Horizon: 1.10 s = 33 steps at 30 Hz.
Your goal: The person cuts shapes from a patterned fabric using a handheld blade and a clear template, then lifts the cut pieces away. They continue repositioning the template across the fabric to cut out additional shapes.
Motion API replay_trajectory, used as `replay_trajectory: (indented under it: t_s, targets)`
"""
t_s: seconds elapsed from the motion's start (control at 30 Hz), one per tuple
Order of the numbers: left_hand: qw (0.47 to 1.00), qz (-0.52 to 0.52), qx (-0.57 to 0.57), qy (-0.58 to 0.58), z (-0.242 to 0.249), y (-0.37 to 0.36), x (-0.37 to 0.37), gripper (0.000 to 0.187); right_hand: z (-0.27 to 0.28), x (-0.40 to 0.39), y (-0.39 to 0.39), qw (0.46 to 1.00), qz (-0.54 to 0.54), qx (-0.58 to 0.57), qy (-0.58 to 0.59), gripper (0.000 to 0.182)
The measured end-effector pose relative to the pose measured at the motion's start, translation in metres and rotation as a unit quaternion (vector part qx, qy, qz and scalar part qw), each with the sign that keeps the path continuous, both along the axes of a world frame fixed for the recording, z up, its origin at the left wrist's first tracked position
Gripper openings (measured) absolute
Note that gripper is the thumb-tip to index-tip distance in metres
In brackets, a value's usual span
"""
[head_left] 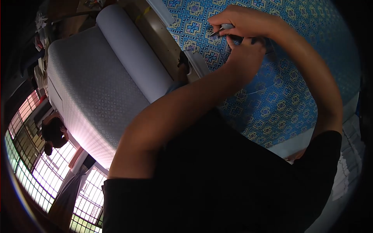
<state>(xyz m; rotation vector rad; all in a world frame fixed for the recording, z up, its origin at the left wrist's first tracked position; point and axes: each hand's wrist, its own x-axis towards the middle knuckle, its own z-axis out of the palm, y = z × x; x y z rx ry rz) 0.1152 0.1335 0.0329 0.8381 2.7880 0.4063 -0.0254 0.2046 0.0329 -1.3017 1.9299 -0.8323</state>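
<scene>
My right hand (243, 24) reaches in from the right and is closed around a slim tool (226, 26) with a rounded pale grey end and a thin dark metal tip pointing left. Just below it, my left hand (246, 56) is slightly blurred, with its fingers curled and its thumb near the tool; I cannot tell what is in it. Both hands are close over a blue fabric (268, 110) with a yellow and dark geometric pattern. Faint lines cross the fabric below my left hand.
To the left, a thick pale roll (132, 50) rests on a large grey patterned roll or covered surface (87, 73). A pale bar (197, 62) borders the fabric's left edge. Another person (54, 132) is at far left near barred windows (50, 171). White folded cloth (347, 167) lies at right.
</scene>
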Motion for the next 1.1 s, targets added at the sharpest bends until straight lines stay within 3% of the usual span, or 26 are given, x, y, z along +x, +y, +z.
replay_trajectory:
  t_s: [0.27,0.4,0.5,0.57,0.63,0.7,0.73,0.8,0.83,0.97,1.0,1.07,1.1]
  targets:
    - [1.000,-0.011,0.003,0.003,-0.003,0.000,-0.002,0.090,-0.002,0.009,-0.004,1.000,-0.012,-0.002,0.003,0.011]
    - [0.995,0.010,0.032,-0.092,-0.012,0.003,-0.009,0.092,0.024,0.015,-0.009,1.000,-0.009,0.025,0.006,0.010]
    - [0.996,0.004,0.038,-0.082,0.006,-0.002,-0.001,0.090,0.003,0.019,0.015,0.995,-0.082,0.009,-0.046,0.015]
    - [0.998,0.002,0.043,-0.046,0.016,-0.006,0.003,0.089,0.001,0.025,0.047,0.928,-0.310,-0.170,0.121,0.021]
    - [0.999,0.012,0.014,-0.039,0.013,-0.008,0.006,0.088,0.013,0.032,0.088,0.829,-0.466,-0.302,-0.059,0.027]
    - [1.000,-0.005,0.000,-0.022,-0.002,-0.010,0.005,0.091,0.056,0.076,0.100,0.654,-0.720,-0.226,-0.060,0.024]
    - [1.000,-0.016,-0.019,-0.011,-0.011,-0.009,0.005,0.093,0.041,0.089,0.129,0.647,-0.729,-0.216,-0.053,0.024]
    - [0.999,-0.030,-0.024,-0.004,-0.018,-0.009,0.005,0.091,-0.006,0.125,0.210,0.660,-0.684,-0.307,-0.045,0.021]
    - [0.999,-0.021,-0.040,0.024,-0.020,-0.010,0.004,0.090,0.003,0.149,0.208,0.656,-0.693,-0.297,-0.037,0.021]
    - [0.998,-0.026,-0.030,0.043,-0.031,-0.002,0.003,0.089,0.029,0.245,0.160,0.830,-0.556,-0.033,-0.015,0.019]
    - [0.999,-0.029,-0.024,0.038,-0.038,-0.001,-0.002,0.089,0.034,0.260,0.141,0.829,-0.559,-0.026,-0.015,0.019]
    - [0.999,-0.033,-0.013,0.029,-0.046,0.001,-0.001,0.089,0.040,0.276,0.108,0.897,-0.441,0.023,0.013,0.018]
    - [0.999,-0.034,-0.009,0.024,-0.045,-0.002,0.009,0.089,0.038,0.279,0.100,0.897,-0.441,0.027,0.012,0.018]
